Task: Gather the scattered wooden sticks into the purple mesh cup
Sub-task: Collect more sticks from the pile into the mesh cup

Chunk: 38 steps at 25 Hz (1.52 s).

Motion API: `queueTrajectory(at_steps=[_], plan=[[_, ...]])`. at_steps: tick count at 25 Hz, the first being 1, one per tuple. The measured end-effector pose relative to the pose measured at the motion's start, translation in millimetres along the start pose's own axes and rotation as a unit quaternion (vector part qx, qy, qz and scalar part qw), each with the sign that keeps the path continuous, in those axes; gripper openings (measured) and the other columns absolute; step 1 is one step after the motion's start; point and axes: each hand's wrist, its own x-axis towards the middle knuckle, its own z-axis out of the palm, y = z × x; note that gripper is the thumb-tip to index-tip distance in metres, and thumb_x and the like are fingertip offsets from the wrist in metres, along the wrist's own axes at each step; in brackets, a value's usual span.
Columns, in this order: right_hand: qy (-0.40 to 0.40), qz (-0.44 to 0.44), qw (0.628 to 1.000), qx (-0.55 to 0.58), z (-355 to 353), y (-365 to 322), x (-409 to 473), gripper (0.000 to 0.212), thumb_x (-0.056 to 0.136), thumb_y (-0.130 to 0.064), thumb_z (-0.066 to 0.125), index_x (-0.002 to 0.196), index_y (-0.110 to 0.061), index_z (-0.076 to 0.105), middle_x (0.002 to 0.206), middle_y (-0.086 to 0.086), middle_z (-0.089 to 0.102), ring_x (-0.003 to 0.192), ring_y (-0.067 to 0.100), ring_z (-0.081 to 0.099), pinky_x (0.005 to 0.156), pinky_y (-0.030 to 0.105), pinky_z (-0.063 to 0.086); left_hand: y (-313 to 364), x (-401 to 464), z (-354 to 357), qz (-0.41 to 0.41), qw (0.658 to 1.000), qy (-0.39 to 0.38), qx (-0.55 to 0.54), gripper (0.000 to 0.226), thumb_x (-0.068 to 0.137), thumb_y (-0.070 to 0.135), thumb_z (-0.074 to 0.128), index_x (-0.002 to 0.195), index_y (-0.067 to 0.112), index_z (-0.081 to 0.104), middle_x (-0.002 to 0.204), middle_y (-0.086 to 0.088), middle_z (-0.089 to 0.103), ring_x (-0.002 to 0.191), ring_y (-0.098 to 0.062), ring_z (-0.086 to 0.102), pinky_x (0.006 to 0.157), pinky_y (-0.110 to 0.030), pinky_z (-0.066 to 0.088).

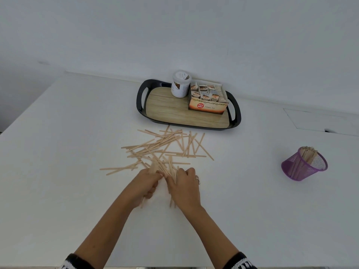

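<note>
Several thin wooden sticks [165,147] lie scattered and crossed on the white table, just in front of the tray. My left hand [147,184] and my right hand [184,186] meet at the near edge of the pile, and both curl round a bunch of sticks [164,169] held between them. The bunch is blurred, and some stick ends poke out below the hands. The purple mesh cup [304,164] stands far to the right, with several sticks upright in it.
A black tray [236,115] with a wood-look floor sits behind the pile, carrying a white jar [180,84] and an open ginger tea box [207,99]. The white wall rises behind the table. A panel seam [310,121] marks the tabletop at far right.
</note>
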Motion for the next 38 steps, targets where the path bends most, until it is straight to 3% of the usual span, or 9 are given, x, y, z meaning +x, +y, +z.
queueTrajectory(at_steps=[4,8,12,16,22,30,32,35,38], plan=[[0.046,0.009,0.996,0.073,5,5,3,0.034,0.094,-0.04,0.046,0.098,-0.009,0.06,0.104,0.005,0.045,0.099,0.027,0.051,0.085,0.035,0.045,-8,4,-21,-0.066,0.935,-0.071,-0.342,0.01,0.093,0.014,0.052,0.086,0.008,0.055,0.051,0.005,0.026,0.035,-0.004,0.022,0.03,-0.016,0.018],[0.075,-0.012,0.997,-0.016,13,-3,-1,0.053,0.089,-0.056,0.046,0.117,-0.011,0.053,0.119,0.005,0.042,0.113,0.025,0.043,0.092,0.033,0.041,-20,3,-30,-0.016,0.872,-0.141,-0.469,0.015,0.091,0.02,0.051,0.083,0.008,0.056,0.049,0.004,0.029,0.036,-0.004,0.022,0.031,-0.015,0.022],[0.014,-0.032,0.997,-0.069,33,-15,-2,0.075,0.093,-0.059,0.033,0.149,-0.01,0.021,0.157,0.013,0.013,0.145,0.03,0.011,0.115,0.043,0.019,-38,9,-36,0.032,0.803,-0.23,-0.549,0.017,0.092,0.023,0.058,0.086,0.007,0.061,0.053,0.001,0.038,0.043,-0.006,0.022,0.038,-0.018,0.025],[0.06,-0.059,0.99,-0.112,41,-14,4,0.059,0.092,-0.046,0.032,0.142,-0.016,0.038,0.146,0.02,0.04,0.134,0.037,0.039,0.101,0.048,0.039,-36,6,-34,0.05,0.812,-0.207,-0.543,0.016,0.084,0.023,0.068,0.083,0.009,0.06,0.051,0.003,0.036,0.042,-0.005,0.019,0.035,-0.017,0.024],[0.028,-0.162,0.978,-0.132,19,15,23,0.045,0.082,-0.022,0.07,0.123,-0.011,0.058,0.12,0.01,0.061,0.105,0.031,0.062,0.074,0.043,0.057,-37,3,-33,0.065,0.809,-0.186,-0.553,0.022,0.077,0.024,0.074,0.084,0.011,0.058,0.051,0.004,0.033,0.041,-0.005,0.018,0.034,-0.016,0.021],[-0.103,-0.203,0.964,-0.135,-20,30,37,0.057,0.093,-0.014,0.042,0.147,-0.011,0.023,0.155,0.006,0.018,0.144,0.026,0.013,0.112,0.048,0.021,-36,1,-33,0.069,0.805,-0.191,-0.558,0.024,0.074,0.023,0.079,0.083,0.012,0.059,0.056,0.006,0.024,0.043,-0.005,0.017,0.035,-0.016,0.023],[-0.066,-0.252,0.939,-0.225,-14,29,33,0.063,0.085,-0.006,0.057,0.143,0.001,0.031,0.142,0.02,0.038,0.128,0.037,0.041,0.101,0.045,0.04,-37,2,-34,0.068,0.799,-0.204,-0.562,0.022,0.077,0.023,0.077,0.084,0.012,0.059,0.055,0.005,0.028,0.043,-0.005,0.019,0.036,-0.017,0.023],[-0.025,-0.228,0.922,-0.312,-7,21,30,0.073,0.032,-0.003,0.09,0.101,0.006,0.066,0.084,0.017,0.061,0.067,0.026,0.062,0.055,0.028,0.053,-37,2,-34,0.066,0.795,-0.209,-0.566,0.022,0.079,0.023,0.075,0.086,0.011,0.058,0.055,0.004,0.029,0.043,-0.006,0.02,0.036,-0.017,0.023],[-0.01,-0.222,0.917,-0.331,-15,11,34,0.054,0.056,0.003,0.081,0.105,0.006,0.059,0.1,0.019,0.056,0.089,0.029,0.059,0.075,0.028,0.052,-36,1,-33,0.061,0.802,-0.201,-0.559,0.024,0.077,0.024,0.076,0.085,0.012,0.057,0.056,0.005,0.025,0.042,-0.005,0.019,0.036,-0.017,0.023]])
